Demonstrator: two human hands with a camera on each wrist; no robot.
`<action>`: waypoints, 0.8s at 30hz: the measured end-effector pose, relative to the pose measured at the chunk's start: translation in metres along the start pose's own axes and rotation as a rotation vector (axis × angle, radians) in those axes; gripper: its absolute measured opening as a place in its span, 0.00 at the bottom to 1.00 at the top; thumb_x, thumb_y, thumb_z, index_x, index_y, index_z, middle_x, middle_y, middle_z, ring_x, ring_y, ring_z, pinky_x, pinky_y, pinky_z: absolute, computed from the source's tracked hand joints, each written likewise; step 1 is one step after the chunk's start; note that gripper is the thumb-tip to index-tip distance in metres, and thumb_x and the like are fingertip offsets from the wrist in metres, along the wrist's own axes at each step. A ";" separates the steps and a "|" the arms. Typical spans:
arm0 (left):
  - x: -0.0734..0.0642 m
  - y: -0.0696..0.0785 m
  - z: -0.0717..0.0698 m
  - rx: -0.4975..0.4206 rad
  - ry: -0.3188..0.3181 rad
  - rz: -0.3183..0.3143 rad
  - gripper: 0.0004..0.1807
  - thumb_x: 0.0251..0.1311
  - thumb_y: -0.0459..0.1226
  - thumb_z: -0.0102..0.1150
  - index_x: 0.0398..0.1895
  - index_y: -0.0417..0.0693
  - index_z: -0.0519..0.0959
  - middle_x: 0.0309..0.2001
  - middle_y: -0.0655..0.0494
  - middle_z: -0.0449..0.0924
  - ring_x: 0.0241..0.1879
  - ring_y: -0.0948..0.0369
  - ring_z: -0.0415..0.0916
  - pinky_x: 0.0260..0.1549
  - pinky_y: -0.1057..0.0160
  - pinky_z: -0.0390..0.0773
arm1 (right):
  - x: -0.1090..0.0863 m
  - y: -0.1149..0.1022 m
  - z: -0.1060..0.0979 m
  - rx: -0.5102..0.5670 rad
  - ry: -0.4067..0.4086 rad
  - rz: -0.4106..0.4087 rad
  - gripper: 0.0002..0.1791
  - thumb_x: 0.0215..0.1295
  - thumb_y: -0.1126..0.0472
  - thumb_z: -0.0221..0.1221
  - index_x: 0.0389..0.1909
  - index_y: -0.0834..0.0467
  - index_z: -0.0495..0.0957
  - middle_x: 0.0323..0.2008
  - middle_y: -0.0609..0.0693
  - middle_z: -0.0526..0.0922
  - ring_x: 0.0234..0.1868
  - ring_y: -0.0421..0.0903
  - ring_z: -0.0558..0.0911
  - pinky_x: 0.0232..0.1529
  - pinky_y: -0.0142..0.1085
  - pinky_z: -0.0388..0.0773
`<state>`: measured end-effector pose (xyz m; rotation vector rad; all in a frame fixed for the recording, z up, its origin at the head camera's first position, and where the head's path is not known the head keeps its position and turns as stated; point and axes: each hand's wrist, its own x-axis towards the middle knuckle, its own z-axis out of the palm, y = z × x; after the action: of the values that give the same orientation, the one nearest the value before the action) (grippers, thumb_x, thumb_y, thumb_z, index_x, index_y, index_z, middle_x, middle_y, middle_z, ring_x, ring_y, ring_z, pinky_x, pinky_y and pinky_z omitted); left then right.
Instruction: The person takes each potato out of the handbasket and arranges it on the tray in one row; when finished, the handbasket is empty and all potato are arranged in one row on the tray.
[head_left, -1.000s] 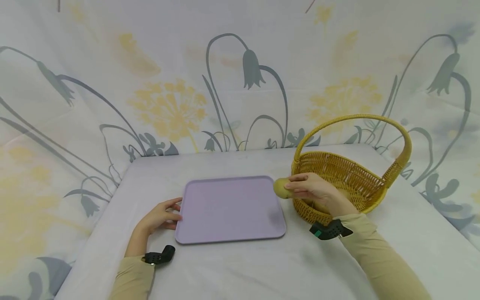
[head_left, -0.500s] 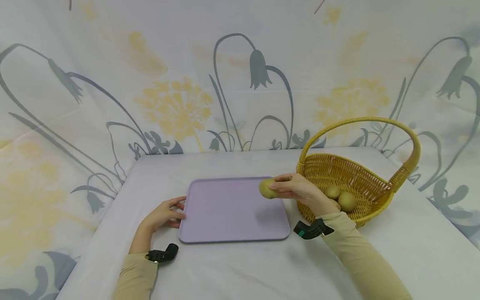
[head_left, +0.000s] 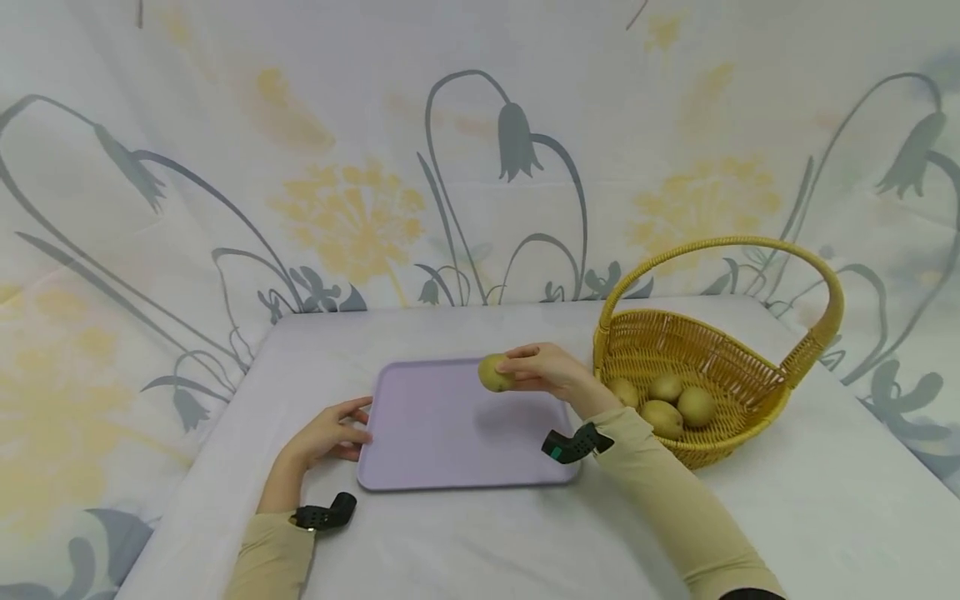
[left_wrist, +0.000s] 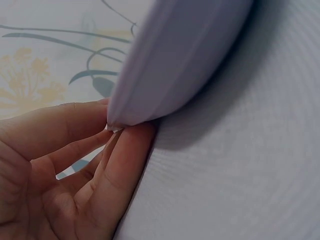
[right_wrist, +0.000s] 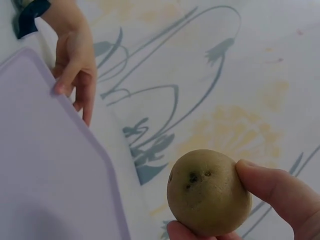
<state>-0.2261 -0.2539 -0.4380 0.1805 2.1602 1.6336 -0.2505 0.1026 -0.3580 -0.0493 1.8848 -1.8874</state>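
Note:
My right hand (head_left: 553, 372) pinches a round, yellow-brown potato (head_left: 495, 373) between thumb and fingers, above the right half of a pale purple tray (head_left: 420, 433). Dark eyes mark the potato's skin in the right wrist view, where the thumb (right_wrist: 272, 187) presses one side and fingertips show beneath. At the tray's left edge, my left hand (head_left: 324, 433) holds the rim. The left wrist view has that hand's thumb and fingers (left_wrist: 120, 170) pinching the tray's rim (left_wrist: 132, 95).
A yellow wicker basket (head_left: 660, 329) with a tall arched handle stands right of the tray. Several potatoes (head_left: 697, 407) lie inside it. White cloth (head_left: 465, 542) covers the table, and a flower-patterned cloth (head_left: 345, 217) hangs behind.
My right hand has carried the potato leftward from beside the basket to over the tray, uncovering the potatoes in the basket. The left hand stays at the tray's edge.

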 end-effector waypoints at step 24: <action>0.001 -0.002 0.000 0.001 0.016 -0.008 0.41 0.51 0.27 0.59 0.68 0.32 0.52 0.50 0.40 0.62 0.32 0.61 0.73 0.29 0.62 0.82 | 0.071 0.010 0.057 0.022 0.013 0.052 0.20 0.57 0.69 0.60 0.50 0.73 0.74 0.38 0.57 0.81 0.35 0.47 0.81 0.45 0.38 0.79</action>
<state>-0.2264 -0.2539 -0.4398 0.1597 2.1706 1.6349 -0.2908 0.0255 -0.3854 0.0183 1.8558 -1.8772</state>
